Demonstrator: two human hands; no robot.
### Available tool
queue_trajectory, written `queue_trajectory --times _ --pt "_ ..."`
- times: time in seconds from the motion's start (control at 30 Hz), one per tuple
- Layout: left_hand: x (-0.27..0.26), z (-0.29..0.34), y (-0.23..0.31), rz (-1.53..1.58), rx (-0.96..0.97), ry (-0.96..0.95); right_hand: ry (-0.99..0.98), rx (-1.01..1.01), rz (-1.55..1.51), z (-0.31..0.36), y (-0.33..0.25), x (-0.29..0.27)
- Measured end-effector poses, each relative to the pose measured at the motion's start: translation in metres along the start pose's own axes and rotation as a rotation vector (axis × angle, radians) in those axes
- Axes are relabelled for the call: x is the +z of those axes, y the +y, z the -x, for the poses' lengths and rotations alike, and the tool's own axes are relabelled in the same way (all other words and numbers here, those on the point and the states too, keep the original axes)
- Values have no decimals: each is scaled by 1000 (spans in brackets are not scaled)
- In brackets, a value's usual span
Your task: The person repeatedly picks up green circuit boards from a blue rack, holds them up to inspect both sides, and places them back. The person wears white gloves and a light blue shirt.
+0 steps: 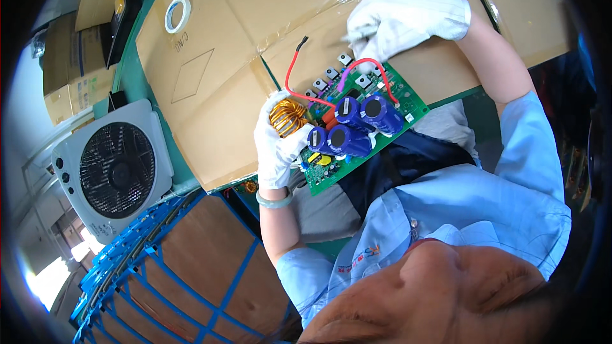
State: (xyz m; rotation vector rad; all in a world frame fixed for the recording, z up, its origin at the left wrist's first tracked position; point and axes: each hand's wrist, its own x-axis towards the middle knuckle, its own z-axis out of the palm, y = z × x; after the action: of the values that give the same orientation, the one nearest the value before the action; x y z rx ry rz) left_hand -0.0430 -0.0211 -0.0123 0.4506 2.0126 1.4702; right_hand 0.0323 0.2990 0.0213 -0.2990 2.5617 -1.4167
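A green circuit board (325, 182) is tilted above the cardboard near my body. My left hand (274, 146), in a white glove, grips its left end, with fingers around the copper-wound coil (288, 117). Several dark blue cylindrical capacitors (349, 143) stand on the board. One red wire (292, 71) sticks up and ends in a black tip; another red wire (384, 76) arches over the far right side. My right hand (398, 22), also gloved, is closed just beyond the board's far edge, near a row of small square metal-faced parts (332, 73). Whatever its fingers hold is unclear.
Flattened cardboard (217, 108) covers the green table. A roll of tape (178, 14) lies at the far left. A white box fan (118, 165) stands left of the table, with cardboard boxes (76, 67) behind it. Blue strapping (185, 290) crosses a brown surface at lower left.
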Motion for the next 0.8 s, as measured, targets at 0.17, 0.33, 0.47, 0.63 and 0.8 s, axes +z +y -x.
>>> queue_trajectory --times 0.17,0.33,0.47,0.63,0.8 --pt "1 -2 2 16 -23 4 -92 -55 -27 6 -8 4" --pt "1 -4 3 -3 -11 4 -52 -17 -30 7 -2 8" --pt "-5 -6 0 -22 -30 0 -55 66 -88 6 -6 3" --pt "-12 -10 -7 24 -40 -16 92 -158 -178 1 13 12" --pt "-8 -8 -4 42 -65 7 85 -172 -191 2 5 22"
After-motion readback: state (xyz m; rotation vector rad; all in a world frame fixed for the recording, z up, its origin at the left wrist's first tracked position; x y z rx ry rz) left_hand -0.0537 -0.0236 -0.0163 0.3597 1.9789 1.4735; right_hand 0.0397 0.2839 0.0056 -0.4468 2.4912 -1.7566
